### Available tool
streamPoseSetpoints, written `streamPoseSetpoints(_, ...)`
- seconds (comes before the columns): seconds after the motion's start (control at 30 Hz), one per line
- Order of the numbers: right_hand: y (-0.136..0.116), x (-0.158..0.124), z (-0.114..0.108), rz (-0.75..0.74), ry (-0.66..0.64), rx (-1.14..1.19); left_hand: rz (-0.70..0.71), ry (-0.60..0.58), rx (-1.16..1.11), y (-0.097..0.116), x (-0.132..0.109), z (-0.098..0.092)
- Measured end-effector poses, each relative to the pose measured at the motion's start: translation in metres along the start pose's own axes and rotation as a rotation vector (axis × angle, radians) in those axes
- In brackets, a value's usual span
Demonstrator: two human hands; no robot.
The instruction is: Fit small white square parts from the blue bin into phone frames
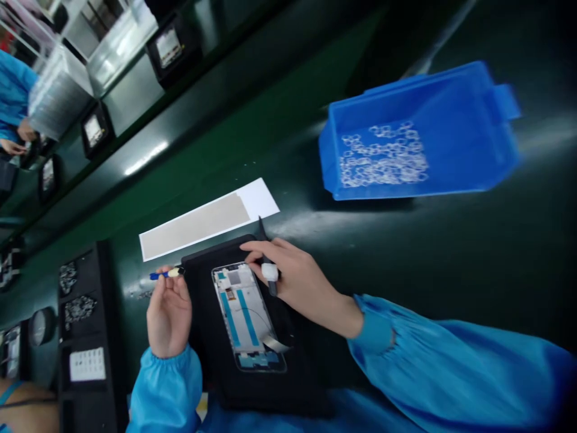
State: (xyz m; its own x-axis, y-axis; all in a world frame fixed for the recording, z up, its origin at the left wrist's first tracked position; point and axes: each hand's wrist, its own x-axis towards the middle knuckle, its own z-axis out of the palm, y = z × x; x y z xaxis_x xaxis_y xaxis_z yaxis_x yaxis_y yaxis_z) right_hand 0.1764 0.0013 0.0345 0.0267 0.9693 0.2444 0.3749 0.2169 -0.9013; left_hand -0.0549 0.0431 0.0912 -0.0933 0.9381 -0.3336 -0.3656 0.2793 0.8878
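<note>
Two hands are in view, held apart, each closed on its own tool; neither is clamped on the workpiece. The left hand (169, 316) lies palm up and pinches a small blue-handled tool (166, 274) with a cream tip between thumb and fingers. The right hand (300, 282) grips a slim dark tool (272, 284), with a white finger wrap (269, 272) on one finger.

The workpiece, a smartphone display frame (246, 316) with blue strips across its open back, lies on a black pad (216, 367) between the hands, near the front edge of the bench (406, 270). A flat ribbon cable (274, 343) lies across the frame's near end. The long axis runs roughly away from the person, slanting toward the left at the far end. The right hand is nearer: its fingertips (247, 246) sit just beside the far end. The left hand stands off the long side.

Also noted: a white sheet with a tan panel (196, 219) beyond the pad; a blue plastic bin (451, 102) of clear rings (383, 156) well to the right; a black parts tray (108, 337) toward the left end; monitors (169, 48) along the far edge; a co-worker's blue sleeve (13, 90) beyond them.
</note>
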Motion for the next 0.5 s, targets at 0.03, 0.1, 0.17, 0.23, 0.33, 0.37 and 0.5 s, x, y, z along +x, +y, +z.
streamPoseSetpoints(0.03, 0.0, 0.0, 0.0, 0.0, -0.002, -0.004, -0.041, 0.006, -0.041, 0.002, -0.001, -0.004)
streamPoseSetpoints(0.1, 0.001, -0.001, 0.0, 0.001, -0.011, -0.012, -0.095, 0.007, -0.1, 0.005, -0.005, -0.01)
streamPoseSetpoints(0.17, 0.001, -0.001, 0.0, 0.002, -0.015, -0.027, -0.105, 0.003, -0.118, 0.008, -0.01, -0.014)
streamPoseSetpoints(0.23, 0.002, -0.001, 0.001, -0.004, -0.014, -0.041, -0.095, -0.004, -0.112, 0.01, -0.013, -0.017)
streamPoseSetpoints(0.33, 0.003, -0.001, 0.001, -0.022, -0.004, -0.046, -0.074, -0.019, -0.125, 0.013, -0.017, -0.02)
streamPoseSetpoints(0.37, 0.003, -0.001, 0.001, -0.028, -0.003, -0.046, -0.066, -0.023, -0.137, 0.014, -0.017, -0.02)
streamPoseSetpoints(0.5, 0.004, 0.0, 0.001, -0.034, -0.01, -0.04, -0.031, -0.014, -0.135, 0.016, -0.02, -0.021)
